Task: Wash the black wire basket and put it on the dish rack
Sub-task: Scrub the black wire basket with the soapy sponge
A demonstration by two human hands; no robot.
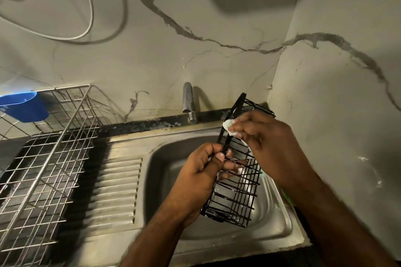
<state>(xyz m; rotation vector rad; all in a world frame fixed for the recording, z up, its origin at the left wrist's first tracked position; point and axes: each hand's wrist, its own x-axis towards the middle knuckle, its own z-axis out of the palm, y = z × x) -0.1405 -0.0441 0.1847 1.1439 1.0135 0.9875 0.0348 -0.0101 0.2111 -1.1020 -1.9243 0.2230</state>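
Note:
The black wire basket (235, 193) is held tilted on end over the steel sink (165, 162). My left hand (201, 171) grips its long left rim, thumb on top and fingers poking through the wires. My right hand (262, 138) pinches a soapy white scrub pad (230, 127) against the basket's upper end. The metal dish rack (43, 158) stands on the counter at the left.
A chrome tap (188, 102) stands behind the sink; no water shows at it. A blue plastic cup (23, 105) hangs on the rack's far corner. The ribbed drainboard (117, 188) lies between rack and basin. Marble walls close in behind and at the right.

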